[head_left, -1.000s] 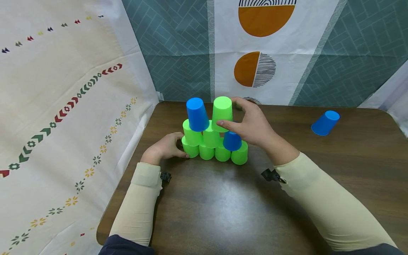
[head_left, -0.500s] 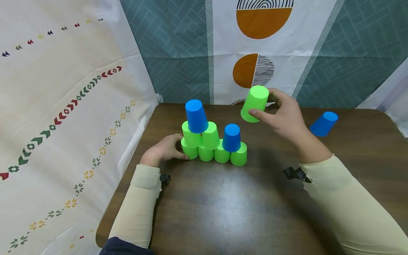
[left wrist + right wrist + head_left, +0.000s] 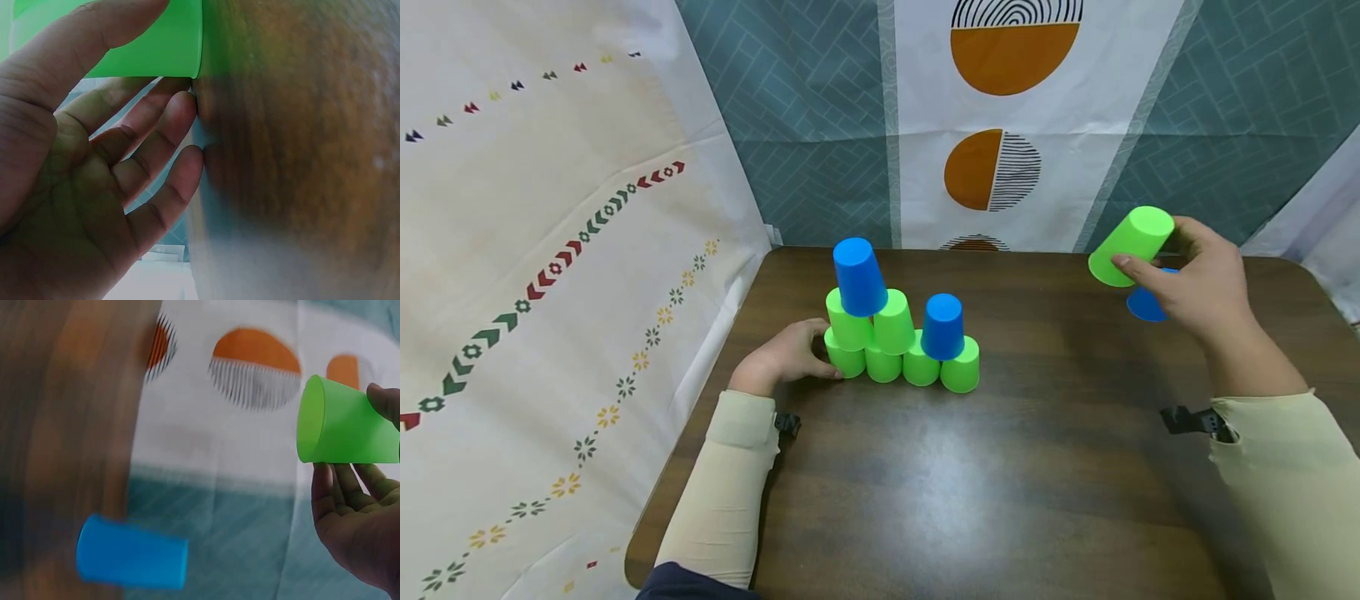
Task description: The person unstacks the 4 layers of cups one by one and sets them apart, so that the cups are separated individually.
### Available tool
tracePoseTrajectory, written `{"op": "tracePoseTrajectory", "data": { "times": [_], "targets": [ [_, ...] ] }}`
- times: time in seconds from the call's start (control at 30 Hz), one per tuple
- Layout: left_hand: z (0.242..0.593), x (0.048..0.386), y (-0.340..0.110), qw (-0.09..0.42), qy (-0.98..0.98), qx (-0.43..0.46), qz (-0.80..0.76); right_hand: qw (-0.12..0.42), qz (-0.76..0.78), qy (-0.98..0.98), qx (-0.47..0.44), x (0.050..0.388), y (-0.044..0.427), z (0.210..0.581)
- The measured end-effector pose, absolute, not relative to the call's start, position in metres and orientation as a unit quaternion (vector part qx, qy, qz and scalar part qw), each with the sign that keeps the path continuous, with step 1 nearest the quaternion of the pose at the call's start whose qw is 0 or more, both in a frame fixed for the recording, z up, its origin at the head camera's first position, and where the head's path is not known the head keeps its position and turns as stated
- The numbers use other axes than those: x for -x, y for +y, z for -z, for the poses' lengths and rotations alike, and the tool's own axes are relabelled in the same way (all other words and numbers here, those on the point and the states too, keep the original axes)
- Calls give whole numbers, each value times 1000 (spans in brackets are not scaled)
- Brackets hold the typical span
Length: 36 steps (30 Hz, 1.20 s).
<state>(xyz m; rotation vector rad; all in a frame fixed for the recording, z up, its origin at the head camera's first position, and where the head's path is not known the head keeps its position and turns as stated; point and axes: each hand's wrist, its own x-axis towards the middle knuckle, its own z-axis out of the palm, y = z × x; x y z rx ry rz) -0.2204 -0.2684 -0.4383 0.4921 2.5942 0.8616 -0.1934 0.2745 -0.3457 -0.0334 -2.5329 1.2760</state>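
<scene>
My right hand [image 3: 1210, 279] holds a green plastic cup [image 3: 1131, 243] in the air at the right, mouth down and tilted, thumb in front and fingers behind. Below it a blue cup [image 3: 1146, 306] stands upside down on the table, partly hidden by the hand. My left hand [image 3: 784, 358] has its thumb and fingers around the leftmost bottom green cup [image 3: 844, 357] of a stack. Two green cups sit on the stack's left half, with a blue cup [image 3: 859, 275] on top of them. Another blue cup [image 3: 943, 327] rests on the two right bottom cups.
The brown wooden table [image 3: 925, 500] ends at a back edge against a patterned curtain [image 3: 820, 125]. A white embroidered cloth [image 3: 550, 333] hangs along the left edge.
My right hand has lifted the green cup off the stack's third tier and carried it right, above the separate blue cup. My left hand stays at the stack's left end.
</scene>
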Motion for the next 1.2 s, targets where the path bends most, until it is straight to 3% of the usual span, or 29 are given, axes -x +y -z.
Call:
{"op": "tracePoseTrajectory", "data": {
  "times": [0.27, 0.6, 0.9, 1.2],
  "targets": [
    [438, 221, -268, 181, 919, -175, -302, 158, -414, -893, 82, 188, 328, 364],
    [438, 221, -268, 181, 920, -171, -302, 169, -401, -894, 106, 180, 373, 383],
    [437, 220, -268, 184, 920, -167, -304, 130, -347, -917, 145, 176, 402, 397],
    [437, 220, -267, 185, 920, -163, -303, 86, -277, -949, 127, 174, 417, 406]
  ]
}}
